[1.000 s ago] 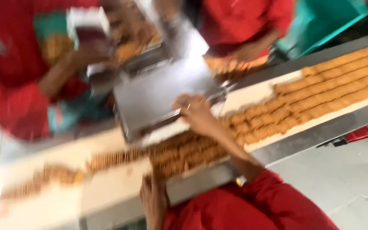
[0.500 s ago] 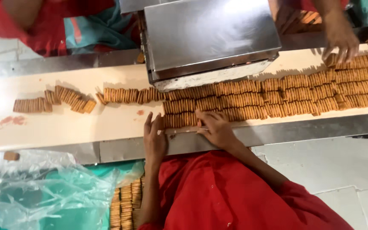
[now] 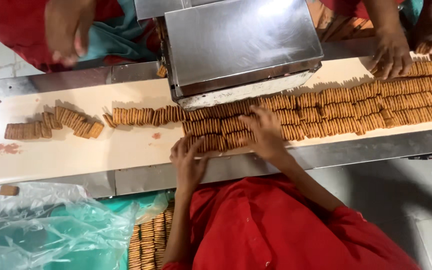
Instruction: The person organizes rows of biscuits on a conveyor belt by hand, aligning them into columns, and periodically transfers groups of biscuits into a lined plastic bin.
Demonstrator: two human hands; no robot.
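Brown biscuits [image 3: 211,142], stood on edge in packed rows, lie on the cream conveyor belt [image 3: 126,150] just below the steel machine housing [image 3: 241,42], and both of the person's hands are on the nearest row. Left hand [image 3: 188,160] sits at the belt's near edge, below and left of the housing, fingers spread and half open, tips pressed against the left end of that row; nothing gripped. Right hand [image 3: 266,135] lies below the housing's right half, palm down, fingers splayed flat over the biscuit tops; open, pressing rather than holding. Red sleeve [image 3: 296,230] of the person fills the space below the belt. Right of the housing, further rows of biscuits [image 3: 376,107] run on toward the frame edge, where a co-worker's hand [image 3: 391,52] rests fingers-down on the far rows. Left of the housing a loose, tumbled cluster of biscuits [image 3: 51,127] sits apart from the main rows. Up and left of the housing another co-worker's hand [image 3: 68,30] hangs blurred. Far below-left of the housing: clear plastic bag [image 3: 51,230] and stacked biscuits in a tray [image 3: 148,242].
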